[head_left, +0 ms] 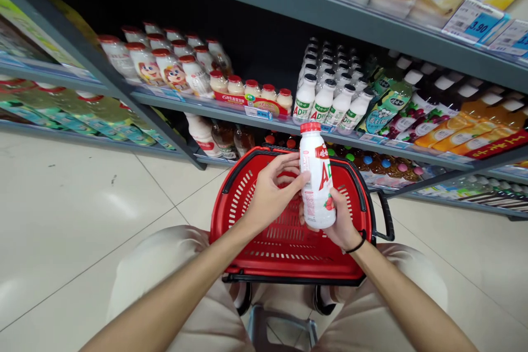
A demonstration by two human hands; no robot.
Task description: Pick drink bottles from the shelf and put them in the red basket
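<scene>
Both my hands hold a white drink bottle point(317, 179) with a red cap and red lettering, upright over a red shopping basket point(231, 203). My right hand point(343, 223) wraps the bottle's lower part from behind. My left hand point(270, 192) pinches its left side with thumb and fingertips. The basket rests on my knees and nothing shows inside it.
Grey store shelves point(231, 110) run across ahead, stocked with red-capped bottles point(173, 66), white green-labelled bottles point(325, 96) and juice bottles point(454, 121). Price tags point(474, 22) hang on the upper shelf edge. Pale tiled floor point(82, 203) lies to the left.
</scene>
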